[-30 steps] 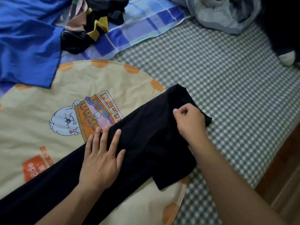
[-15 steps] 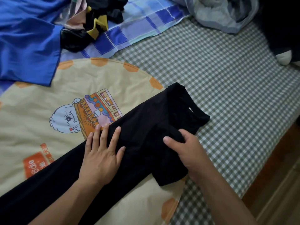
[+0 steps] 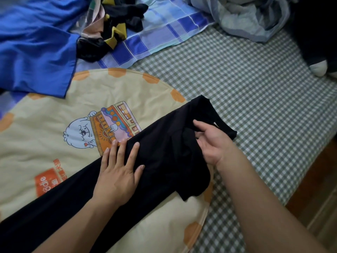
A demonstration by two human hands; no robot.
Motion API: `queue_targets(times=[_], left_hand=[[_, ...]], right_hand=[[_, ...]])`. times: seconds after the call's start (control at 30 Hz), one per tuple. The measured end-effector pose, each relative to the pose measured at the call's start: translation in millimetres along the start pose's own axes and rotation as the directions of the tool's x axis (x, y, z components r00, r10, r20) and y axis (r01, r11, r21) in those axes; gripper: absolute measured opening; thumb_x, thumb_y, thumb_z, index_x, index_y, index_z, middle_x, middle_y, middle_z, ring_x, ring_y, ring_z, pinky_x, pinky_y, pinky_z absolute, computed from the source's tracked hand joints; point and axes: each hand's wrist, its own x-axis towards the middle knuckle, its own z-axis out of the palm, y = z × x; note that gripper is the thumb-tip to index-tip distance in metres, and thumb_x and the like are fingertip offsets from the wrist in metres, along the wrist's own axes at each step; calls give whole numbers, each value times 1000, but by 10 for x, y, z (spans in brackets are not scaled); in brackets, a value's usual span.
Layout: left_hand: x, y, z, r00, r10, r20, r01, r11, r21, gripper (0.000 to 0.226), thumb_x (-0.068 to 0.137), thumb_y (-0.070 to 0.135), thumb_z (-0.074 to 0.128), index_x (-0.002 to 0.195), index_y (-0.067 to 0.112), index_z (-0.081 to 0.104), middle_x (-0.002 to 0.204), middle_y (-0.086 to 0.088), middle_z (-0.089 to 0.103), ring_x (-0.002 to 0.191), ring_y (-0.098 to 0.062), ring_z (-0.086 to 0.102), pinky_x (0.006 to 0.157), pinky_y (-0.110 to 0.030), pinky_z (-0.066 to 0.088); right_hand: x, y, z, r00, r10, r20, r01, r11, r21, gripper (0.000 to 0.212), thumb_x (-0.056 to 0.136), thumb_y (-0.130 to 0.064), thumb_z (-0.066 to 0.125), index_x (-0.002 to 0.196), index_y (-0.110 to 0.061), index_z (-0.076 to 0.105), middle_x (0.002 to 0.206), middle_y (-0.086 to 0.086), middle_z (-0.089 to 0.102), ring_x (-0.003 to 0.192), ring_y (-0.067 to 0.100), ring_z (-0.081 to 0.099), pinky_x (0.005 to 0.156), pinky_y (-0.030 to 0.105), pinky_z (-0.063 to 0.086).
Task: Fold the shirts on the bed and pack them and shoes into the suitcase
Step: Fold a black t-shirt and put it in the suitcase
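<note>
Black shirt [image 3: 164, 161] folded into a long strip on bed [image 3: 255, 106]

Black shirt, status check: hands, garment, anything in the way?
Left hand flat on black shirt. Right hand holds its sleeve. Shirt long-folded, on the yellow cushion. Nothing obstructing.

A bedroom in a home, seen from above the bed [image 3: 255, 99]; the bed is covered by a green-and-white checked sheet, with a strip of wooden floor [image 3: 317, 194] showing past its right edge; a round cream cushion [image 3: 54, 136] with orange scallops and a cartoon print lies at the near left of the bed; a blue-and-white plaid cloth [image 3: 164, 30] spreads toward the far edge; loose clothing marks a lived-in domestic room: a blue garment [image 3: 34, 48] at the far left corner, a black-and-yellow heap [image 3: 116, 30] beside it, crumpled grey fabric [image 3: 251, 17] at the far edge, and a long black shirt [image 3: 164, 161] laid across the cushion.
</note>
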Motion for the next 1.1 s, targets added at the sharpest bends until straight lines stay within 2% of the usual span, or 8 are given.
queue_targets(times=[0.17, 0.4, 0.53, 0.63, 0.77, 0.9, 1.0, 1.1], left_hand=[[3, 5, 28, 1000, -9, -12, 9, 1000, 7, 69, 102, 58, 20, 162, 24, 16, 167, -16, 20, 157, -33, 6, 125, -52, 10], [-2, -15, 47, 1000, -6, -24, 6, 1000, 17, 69, 102, 58, 19, 162, 24, 17, 166, -16, 21, 156, -33, 8, 125, -51, 10], [12, -6, 40, 1000, -3, -19, 3, 1000, 6, 69, 102, 58, 19, 162, 23, 19, 165, -17, 23, 156, -35, 10, 125, -52, 11], [14, -3, 32, 1000, -6, -6, 6, 1000, 11, 69, 102, 58, 18, 161, 22, 19, 165, -18, 23, 156, -36, 10, 125, -52, 10], [12, 3, -3, 999, -1, 32, 0, 1000, 25, 71, 102, 60, 17, 162, 23, 17, 165, -18, 23, 155, -37, 11, 125, -50, 6], [-23, 197, -327, 996, -41, -83, 36, 997, -62, 66, 95, 43, 42, 156, 17, 37, 158, -22, 32, 149, -44, 24, 121, -57, 16], [-99, 608, -553, 952, 185, -246, -232, 955, -182, 57, 81, 17, 59, 138, 12, 60, 137, -17, 53, 127, -43, 49, 106, -51, 36], [-106, 942, -474, 932, 345, -114, -359, 922, -143, 48, 92, 34, 51, 137, 20, 60, 135, -9, 57, 124, -35, 51, 102, -44, 36]], right_hand=[[26, -132, 155, 998, 7, -69, -22, 976, -216, 47, 95, -41, 66, 118, 0, 70, 110, 17, 74, 94, 32, 75, 84, 43, 61], [22, -249, 30, 966, -257, -15, 257, 965, 48, 30, 88, -9, 73, 118, -5, 70, 115, 14, 74, 106, 29, 72, 98, 45, 54], [111, -482, -244, 839, -514, -178, 396, 802, -448, 21, 88, -4, 72, 79, -16, 56, 90, 4, 68, 82, 19, 66, 72, 35, 58], [200, -595, -318, 784, -597, -169, 304, 608, -733, 16, 91, -6, 70, 98, -17, 61, 108, 3, 66, 97, 20, 67, 77, 32, 57], [413, -563, -297, 608, -783, -126, 440, 465, -768, 20, 92, -8, 69, 100, -25, 61, 106, -2, 67, 95, 12, 67, 85, 28, 57], [555, -460, -399, 720, -671, -175, 371, 587, -720, 21, 92, -16, 71, 111, -20, 63, 108, 1, 71, 96, 14, 70, 87, 31, 58], [525, -608, -346, 758, -629, -173, 334, 602, -725, 26, 87, -36, 76, 107, -21, 67, 103, -3, 73, 94, 15, 71, 81, 33, 59], [529, -820, -182, 765, -635, -104, 310, 506, -805, 37, 83, -52, 76, 104, -22, 68, 102, -5, 72, 90, 13, 70, 73, 31, 57]])
